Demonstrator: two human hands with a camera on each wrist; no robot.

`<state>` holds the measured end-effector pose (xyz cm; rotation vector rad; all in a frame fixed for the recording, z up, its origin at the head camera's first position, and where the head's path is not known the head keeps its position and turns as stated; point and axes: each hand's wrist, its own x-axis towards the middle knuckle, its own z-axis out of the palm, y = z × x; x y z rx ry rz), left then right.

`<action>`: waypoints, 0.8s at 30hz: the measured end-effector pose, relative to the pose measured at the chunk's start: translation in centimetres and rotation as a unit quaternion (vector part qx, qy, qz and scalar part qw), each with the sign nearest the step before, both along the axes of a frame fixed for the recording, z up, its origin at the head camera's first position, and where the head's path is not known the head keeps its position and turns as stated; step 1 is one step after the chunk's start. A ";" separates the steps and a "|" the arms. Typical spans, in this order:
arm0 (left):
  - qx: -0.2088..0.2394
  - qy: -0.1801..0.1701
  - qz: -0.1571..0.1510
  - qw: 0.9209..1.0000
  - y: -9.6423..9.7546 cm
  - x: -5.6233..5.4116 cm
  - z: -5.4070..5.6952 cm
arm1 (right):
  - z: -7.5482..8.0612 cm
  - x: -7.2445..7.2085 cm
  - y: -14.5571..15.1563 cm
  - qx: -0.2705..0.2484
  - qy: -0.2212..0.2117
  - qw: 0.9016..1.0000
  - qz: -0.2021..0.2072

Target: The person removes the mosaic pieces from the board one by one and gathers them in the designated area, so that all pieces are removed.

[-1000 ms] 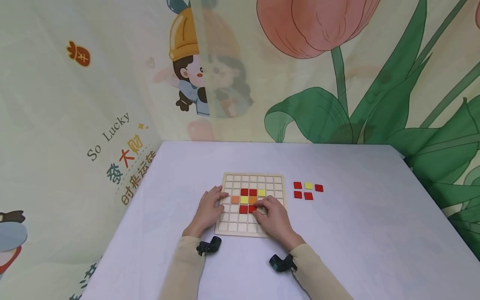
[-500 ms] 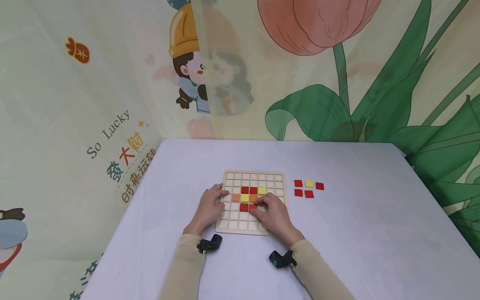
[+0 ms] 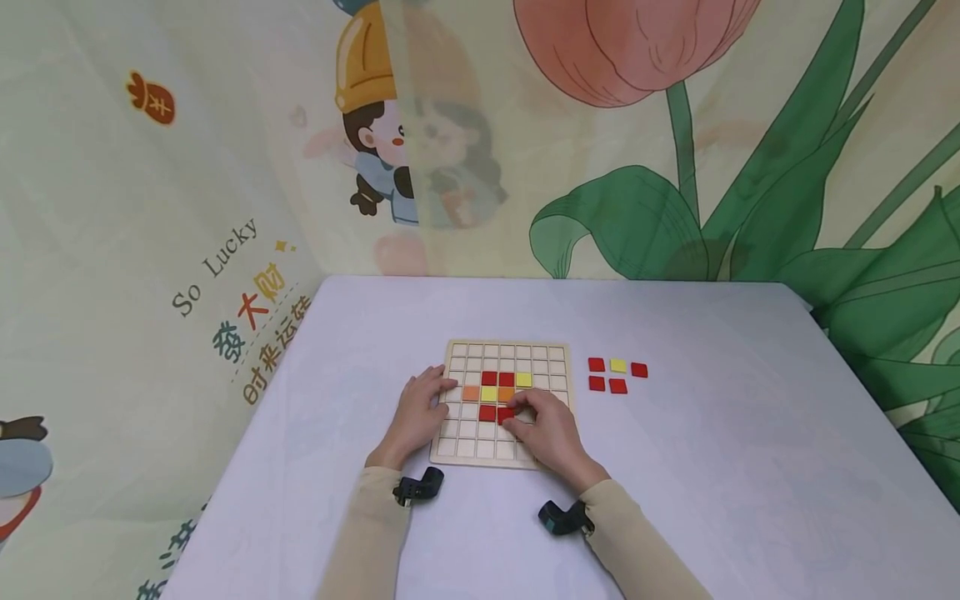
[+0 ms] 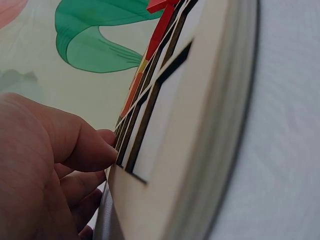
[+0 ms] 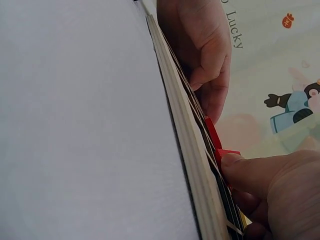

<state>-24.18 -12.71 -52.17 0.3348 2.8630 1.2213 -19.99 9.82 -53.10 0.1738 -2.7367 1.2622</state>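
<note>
A square wooden grid board [image 3: 465, 450] lies on the table, with colored square tiles in its middle cells. My left hand [image 3: 416, 417] rests at the board's left edge, thumb and forefinger on the rim. Thumb and fingers of my right hand [image 3: 551, 433] pinch a red tile [image 5: 227, 152], which sits tilted at the board's surface in the right wrist view. Beside it lies another red tile [image 3: 487, 413]. Above are a light orange tile [image 3: 470, 393], a yellow tile [image 3: 489, 393] and an orange tile [image 3: 506, 393]. Farther up are two red tiles [image 3: 489, 379] and a yellow one [image 3: 523, 380].
Right of the board, several loose red tiles [image 3: 596, 384] and one yellow tile [image 3: 618, 366] lie on the white table [image 3: 720, 467]. A printed cloth backdrop [image 3: 465, 242] rises behind and to the left.
The red tile under my right fingertips shifts and tilts slightly, with the fingers still on it. My left hand stays at the board's edge. The head view has drifted a little.
</note>
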 end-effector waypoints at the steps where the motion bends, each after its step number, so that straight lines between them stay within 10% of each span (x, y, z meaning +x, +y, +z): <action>1: 0.000 0.000 0.000 1.000 0.0 0.0 0.0 | 0.0 0.0 0.0 -0.002 0.000 1.000 0.000; 24: -0.005 -0.004 -0.002 1.000 0.0 -0.1 -0.1 | 1.1 -0.1 2.6 -0.069 -0.034 0.997 -0.030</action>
